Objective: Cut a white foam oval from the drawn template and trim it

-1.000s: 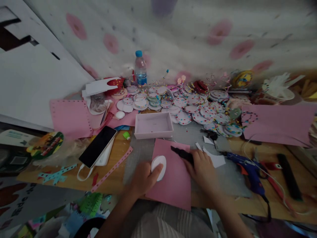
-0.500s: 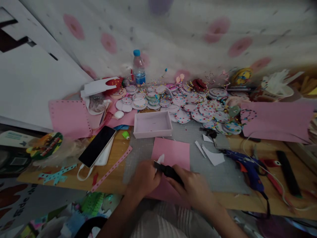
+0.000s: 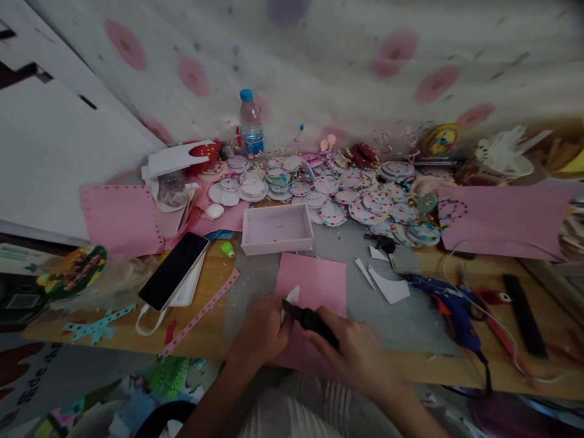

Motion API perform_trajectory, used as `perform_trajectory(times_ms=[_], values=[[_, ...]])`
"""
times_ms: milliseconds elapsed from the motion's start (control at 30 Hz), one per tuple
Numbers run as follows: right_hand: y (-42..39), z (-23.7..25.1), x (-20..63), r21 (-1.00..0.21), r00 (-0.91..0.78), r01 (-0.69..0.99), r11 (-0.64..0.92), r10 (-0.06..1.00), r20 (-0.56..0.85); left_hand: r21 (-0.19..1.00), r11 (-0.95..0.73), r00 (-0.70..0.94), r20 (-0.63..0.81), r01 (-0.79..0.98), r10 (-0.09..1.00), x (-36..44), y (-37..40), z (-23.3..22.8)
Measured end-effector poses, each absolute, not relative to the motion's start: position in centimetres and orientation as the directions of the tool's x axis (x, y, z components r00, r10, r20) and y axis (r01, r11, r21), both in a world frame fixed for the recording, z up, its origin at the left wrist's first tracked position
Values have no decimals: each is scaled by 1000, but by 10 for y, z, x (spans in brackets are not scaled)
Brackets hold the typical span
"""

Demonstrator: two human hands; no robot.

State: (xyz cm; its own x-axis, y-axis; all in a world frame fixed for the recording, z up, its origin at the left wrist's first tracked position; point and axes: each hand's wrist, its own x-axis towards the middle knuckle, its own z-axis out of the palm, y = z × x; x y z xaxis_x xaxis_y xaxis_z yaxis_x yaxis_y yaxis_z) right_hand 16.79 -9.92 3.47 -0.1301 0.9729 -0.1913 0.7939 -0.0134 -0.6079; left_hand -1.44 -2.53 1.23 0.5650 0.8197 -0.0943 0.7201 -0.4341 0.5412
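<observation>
Hands ×2: L hand (image 3: 262, 328), R hand (image 3: 358, 353). Knife (image 3: 317, 323) ×1. Wht piece (image 3: 293, 294) ×1. Pink sheet (image 3: 314, 277) under hands ×1; wht scraps (image 3: 391, 288) to its R ×3. Box (image 3: 277, 245) ×1. Bottle (image 3: 252, 125) ×1. Phone (image 3: 174, 271) ×1. Glue gun (image 3: 458, 310) ×1. Discs (image 3: 332, 213): many, overlapping, exact no. unclear.

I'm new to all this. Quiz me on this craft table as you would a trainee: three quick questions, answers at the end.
1. Which hand holds the knife, and what does the other hold?
2. True or false: the phone lies to the left of the box.
3. The bottle has a cap that is: A) red, B) blue, C) yellow.

Key:
1. The right hand; the left hand holds a white piece.
2. True.
3. B.
</observation>
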Motion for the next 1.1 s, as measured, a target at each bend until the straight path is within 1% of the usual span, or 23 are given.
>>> perform_trajectory(times_ms=[133,267,333,367,400,433,467,500,533,567,633,667,700,733,767,800,833,867,933,1000,1033,1100], values=[[-98,37,156,-566,-158,823,35,973,-170,547,-439,575,-98,713,812,-15,-25,10],[-97,27,160,-524,-138,851,35,978,-158,513,-465,583,-88,722,808,-15,-23,10],[-96,19,171,-489,-60,872,-28,985,-164,506,-487,597,-69,711,800,-16,-23,11],[-95,14,179,-463,10,882,-88,986,-168,512,-494,602,-57,702,797,-16,-24,11],[-94,11,187,-421,121,889,-182,978,-167,525,-493,602,-45,694,798,-18,-25,11],[-93,8,195,-405,191,880,-247,966,-172,545,-482,594,-37,686,803,-19,-26,11],[-93,6,203,-417,244,861,-290,956,-162,573,-461,582,-35,677,812,-21,-28,11],[-92,6,208,-462,271,830,-313,950,-157,611,-424,563,-43,669,826,-22,-30,11],[-91,8,211,-533,277,786,-315,949,-152,663,-361,535,-71,656,842,-24,-32,11],[-90,10,211,-619,265,727,-297,953,-146,724,-261,490,-121,639,863,-25,-34,11],[-88,19,204,-801,214,547,-243,966,-147,830,27,383,-286,557,878,-26,-36,14],[-87,24,197,-877,179,423,-229,970,-166,856,182,361,-385,485,850,-26,-36,17],[-86,28,188,-928,146,281,-245,967,-211,859,316,375,-470,403,799,-26,-35,20],[-86,32,180,-949,92,123,-289,956,-279,847,416,428,-527,331,734,-25,-33,24],[-85,35,172,-939,36,-26,-342,939,-343,831,483,503,-553,276,664,-24,-31,28],[-85,37,164,-907,-4,-149,-394,917,-398,816,528,568,-557,236,606,-23,-28,32],[-85,38,157,-867,-23,-245,-433,897,-441,806,560,598,-549,194,584,-21,-25,34],[-86,37,151,-837,-9,-311,-450,882,-471,801,580,588,-542,146,600,-18,-22,36],[-87,33,139,-826,109,-363,-432,861,-498,805,593,469,-536,31,703,-11,-19,38],[-87,28,128,-852,261,-357,-383,835,-484,808,583,281,-543,-82,791,-2,-21,38],[-88,26,122,-863,320,-352,-363,820,-475,805,579,205,-550,-130,810,2,-23,37],[-88,23,112,-870,405,-375,-322,787,-466,796,564,122,-551,-220,826,9,-32,35]])
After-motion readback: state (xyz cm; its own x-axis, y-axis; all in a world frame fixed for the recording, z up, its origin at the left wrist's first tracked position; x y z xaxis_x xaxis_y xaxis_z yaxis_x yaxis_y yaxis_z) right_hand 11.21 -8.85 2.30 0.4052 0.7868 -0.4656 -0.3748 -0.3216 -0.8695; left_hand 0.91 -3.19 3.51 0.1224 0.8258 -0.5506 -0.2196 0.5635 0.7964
